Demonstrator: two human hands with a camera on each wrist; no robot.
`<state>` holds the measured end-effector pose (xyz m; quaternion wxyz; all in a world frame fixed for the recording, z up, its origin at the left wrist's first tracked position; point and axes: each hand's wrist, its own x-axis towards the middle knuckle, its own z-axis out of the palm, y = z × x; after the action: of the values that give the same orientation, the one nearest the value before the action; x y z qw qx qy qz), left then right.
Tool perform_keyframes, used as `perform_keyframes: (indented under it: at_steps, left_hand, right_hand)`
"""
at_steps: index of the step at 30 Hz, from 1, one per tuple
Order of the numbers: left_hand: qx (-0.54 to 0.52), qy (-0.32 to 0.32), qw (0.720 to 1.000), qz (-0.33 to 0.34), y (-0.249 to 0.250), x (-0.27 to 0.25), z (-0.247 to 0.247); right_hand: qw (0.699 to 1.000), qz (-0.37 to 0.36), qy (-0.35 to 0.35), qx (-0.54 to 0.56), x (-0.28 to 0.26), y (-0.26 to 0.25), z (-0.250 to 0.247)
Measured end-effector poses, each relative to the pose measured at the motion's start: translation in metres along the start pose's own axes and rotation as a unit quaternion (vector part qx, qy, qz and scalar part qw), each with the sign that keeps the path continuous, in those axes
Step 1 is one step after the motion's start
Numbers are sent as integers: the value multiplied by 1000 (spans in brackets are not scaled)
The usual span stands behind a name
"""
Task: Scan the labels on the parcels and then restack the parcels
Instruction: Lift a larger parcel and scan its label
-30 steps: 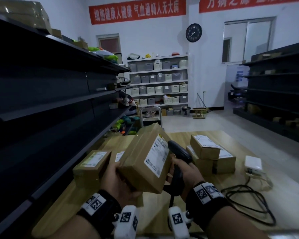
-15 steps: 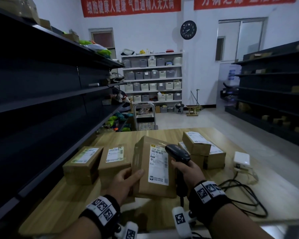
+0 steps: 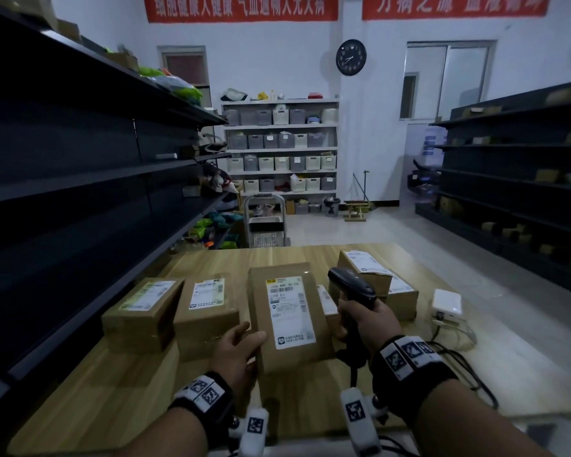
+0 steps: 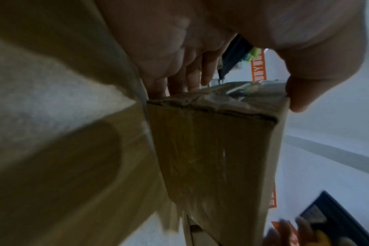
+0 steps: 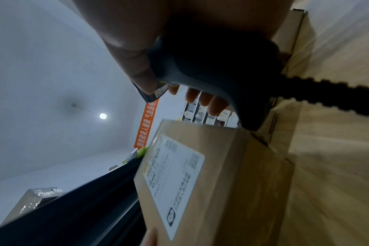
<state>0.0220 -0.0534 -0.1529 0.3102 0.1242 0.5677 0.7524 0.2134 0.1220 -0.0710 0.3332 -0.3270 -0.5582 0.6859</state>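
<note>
**Parcel held up, scanner beside it**

Left hand (image 3: 236, 352) grips the parcel (image 3: 287, 316) by its lower left corner, thumb on the label (image 3: 290, 313) side, fingers behind; it's tilted, label up, above the table (image 3: 112, 390). Right hand (image 3: 365, 319) is wrapped round the scanner (image 3: 351, 285) grip, just right of the parcel. Two boxes (image 3: 142, 311) sit left, a stack (image 3: 376, 282) right.

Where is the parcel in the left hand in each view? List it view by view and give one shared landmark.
Head: held parcel, lower centre, label up.
Left wrist: its taped end fills the centre, below the left hand.
Right wrist: lower centre, label showing, below the scanner.
Shared landmark: the red banner.
</note>
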Motion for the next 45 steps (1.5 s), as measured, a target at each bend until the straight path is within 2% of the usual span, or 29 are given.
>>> perform_keyframes:
  at_steps: [6,11,16,22,33,45]
  left_hand:
    - [-48,4,999,-3,-15,17,-5]
    - [-77,5,997,18,-25,23,-9]
    - [-69,1,997,42,-31,29,-11]
    - [-66,-2,997,49,-29,26,-11]
    - [-51,16,998,46,-28,23,-12]
    - [-34,14,998,51,-29,23,-13]
  right_hand:
    - [994,-15,-23,-108,-12,-10,-3]
    - [987,15,-49,-154,-21,-19,3]
    - [984,41,-77,-155,-32,-31,15]
    - [984,69,-74,-145,-43,-40,24]
    - [985,68,-54,-150,-58,-40,25]
    - [981,86,-79,-158,-65,-44,20]
